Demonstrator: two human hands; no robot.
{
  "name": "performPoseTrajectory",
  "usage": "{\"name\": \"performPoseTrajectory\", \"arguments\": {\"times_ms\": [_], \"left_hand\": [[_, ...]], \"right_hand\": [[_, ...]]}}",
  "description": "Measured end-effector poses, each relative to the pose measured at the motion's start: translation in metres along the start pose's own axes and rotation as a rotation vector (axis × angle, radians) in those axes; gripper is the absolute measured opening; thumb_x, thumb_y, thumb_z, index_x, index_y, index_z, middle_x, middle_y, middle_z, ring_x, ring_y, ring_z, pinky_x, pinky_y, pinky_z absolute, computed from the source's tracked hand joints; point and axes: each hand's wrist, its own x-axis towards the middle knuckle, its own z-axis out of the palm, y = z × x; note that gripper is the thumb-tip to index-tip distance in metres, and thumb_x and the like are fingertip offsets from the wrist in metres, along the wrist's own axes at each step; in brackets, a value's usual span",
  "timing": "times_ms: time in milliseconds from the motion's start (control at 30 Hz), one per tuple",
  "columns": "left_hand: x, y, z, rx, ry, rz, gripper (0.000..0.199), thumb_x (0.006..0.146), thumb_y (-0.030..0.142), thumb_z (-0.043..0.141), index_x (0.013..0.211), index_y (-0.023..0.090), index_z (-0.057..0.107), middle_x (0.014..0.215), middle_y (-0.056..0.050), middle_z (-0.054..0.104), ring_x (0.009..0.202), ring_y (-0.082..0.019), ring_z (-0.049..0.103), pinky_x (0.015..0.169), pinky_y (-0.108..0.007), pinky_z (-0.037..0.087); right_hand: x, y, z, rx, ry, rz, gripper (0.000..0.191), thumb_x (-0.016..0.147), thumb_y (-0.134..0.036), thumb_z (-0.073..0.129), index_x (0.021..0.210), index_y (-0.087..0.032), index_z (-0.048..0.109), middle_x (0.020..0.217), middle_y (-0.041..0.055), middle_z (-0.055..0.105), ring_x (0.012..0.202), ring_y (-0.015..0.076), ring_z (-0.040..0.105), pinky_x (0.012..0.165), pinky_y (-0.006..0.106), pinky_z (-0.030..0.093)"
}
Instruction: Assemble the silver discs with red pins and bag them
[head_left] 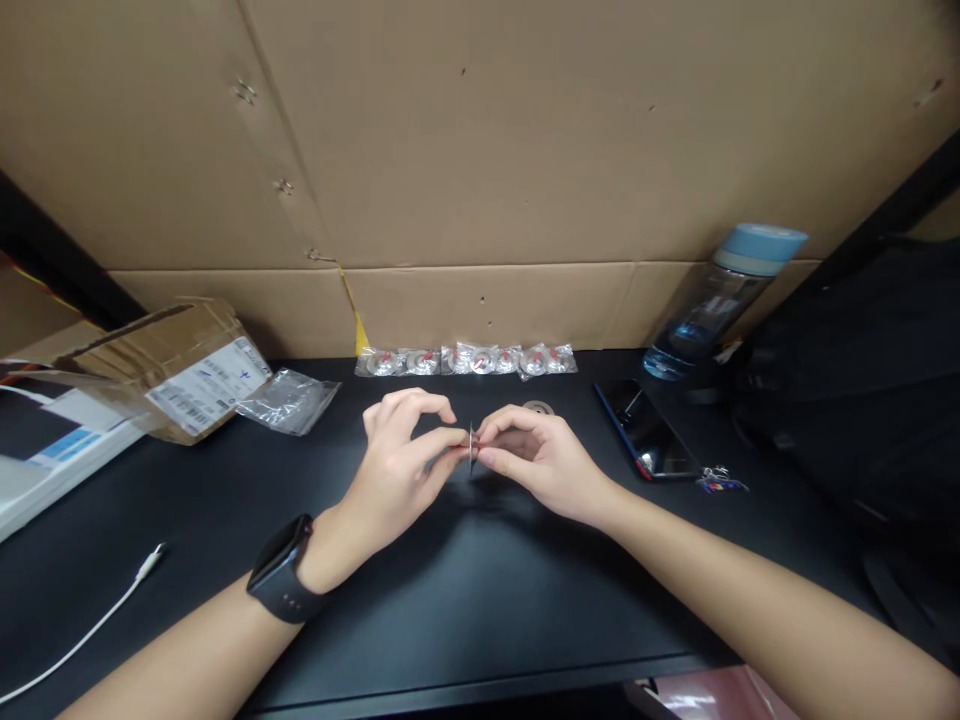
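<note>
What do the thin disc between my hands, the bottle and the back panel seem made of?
Thin disc: probably metal, given its greyish look and crisp edge. Bottle: glossy plastic or glass, being see-through. Back panel: matte brown cardboard, judging by its creases.

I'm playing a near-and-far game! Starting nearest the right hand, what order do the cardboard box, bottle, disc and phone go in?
From the right hand, in the head view:
1. Disc: in its grip.
2. Phone: to its right.
3. Bottle: right side, farther back.
4. Cardboard box: far left.
</note>
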Motion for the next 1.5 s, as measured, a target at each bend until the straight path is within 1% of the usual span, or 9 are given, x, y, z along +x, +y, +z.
{"name": "performPoseTrajectory", "arguments": {"times_ms": [533,700,833,900,967,1033,1100,1333,1500], "left_hand": [[-0.003,0.001,0.005,0.035,0.001,-0.007,0.008,0.095,0.016,0.066,0.092,0.022,0.069,0.101,-0.007,0.063,0.110,-0.027,0.057,0.090,-0.045,0.037],[-0.002,0.001,0.004,0.004,-0.042,-0.019,0.005,0.093,0.019,0.068,0.092,0.023,0.070,0.104,-0.006,0.064,0.109,-0.026,0.057,0.092,-0.044,0.036],[0.003,0.001,-0.003,-0.038,-0.071,-0.093,0.009,0.094,0.017,0.062,0.099,0.022,0.068,0.104,-0.006,0.065,0.103,-0.023,0.060,0.090,-0.042,0.036],[0.005,-0.001,-0.007,-0.089,-0.153,-0.066,0.012,0.096,0.018,0.058,0.103,0.023,0.067,0.109,-0.006,0.066,0.105,-0.023,0.061,0.091,-0.042,0.037],[0.005,-0.003,-0.008,-0.130,-0.305,0.017,0.019,0.098,0.019,0.056,0.110,0.026,0.069,0.119,-0.007,0.067,0.115,-0.024,0.060,0.096,-0.042,0.037],[0.003,-0.004,-0.006,-0.130,-0.455,0.087,0.027,0.099,0.020,0.055,0.120,0.030,0.069,0.133,-0.007,0.064,0.128,-0.026,0.055,0.102,-0.045,0.035],[0.000,-0.005,-0.002,-0.101,-0.542,0.112,0.034,0.100,0.021,0.054,0.129,0.033,0.066,0.145,-0.007,0.059,0.137,-0.029,0.048,0.106,-0.049,0.034],[-0.009,-0.005,0.008,-0.069,-0.660,0.114,0.046,0.100,0.024,0.056,0.144,0.037,0.058,0.155,-0.005,0.051,0.144,-0.034,0.040,0.111,-0.054,0.036],[-0.011,-0.006,0.009,-0.061,-0.754,0.085,0.054,0.104,0.032,0.053,0.156,0.042,0.041,0.164,-0.003,0.042,0.148,-0.036,0.037,0.111,-0.057,0.038]], "right_hand": [[0.001,0.001,-0.002,-0.160,0.015,-0.061,0.016,0.090,-0.036,0.075,0.091,-0.021,0.070,0.101,0.0054,0.067,0.092,0.0194,0.069,0.092,0.038,0.060],[0.001,-0.006,-0.007,-0.363,0.001,-0.130,0.005,0.094,-0.026,0.068,0.091,-0.022,0.071,0.104,0.0060,0.066,0.099,0.0196,0.066,0.086,0.036,0.060],[0.001,-0.013,-0.014,-0.626,-0.030,-0.138,0.008,0.093,-0.018,0.066,0.087,-0.022,0.069,0.104,0.0059,0.064,0.096,0.0202,0.065,0.081,0.035,0.056],[0.001,-0.014,-0.018,-0.769,-0.035,-0.144,0.009,0.092,-0.015,0.065,0.087,-0.021,0.068,0.105,0.0064,0.064,0.098,0.0217,0.064,0.088,0.040,0.054],[0.000,-0.013,-0.022,-0.868,-0.039,-0.150,0.008,0.092,-0.014,0.064,0.088,-0.021,0.067,0.107,0.0070,0.063,0.102,0.0235,0.063,0.095,0.044,0.051],[0.000,-0.011,-0.026,-0.914,-0.059,-0.143,0.008,0.092,-0.014,0.063,0.090,-0.021,0.066,0.107,0.0073,0.063,0.103,0.0244,0.062,0.097,0.045,0.050],[0.000,-0.011,-0.028,-0.941,-0.078,-0.133,0.009,0.093,-0.013,0.062,0.090,-0.021,0.065,0.108,0.0074,0.062,0.103,0.0244,0.061,0.097,0.045,0.050],[0.001,-0.015,-0.028,-0.979,-0.096,-0.112,0.010,0.095,-0.012,0.058,0.091,-0.021,0.062,0.109,0.0069,0.062,0.103,0.0228,0.061,0.097,0.041,0.051],[0.001,-0.013,-0.030,-0.998,-0.081,-0.128,0.009,0.095,-0.013,0.058,0.092,-0.021,0.061,0.109,0.0069,0.062,0.105,0.0233,0.061,0.098,0.041,0.051]]}}
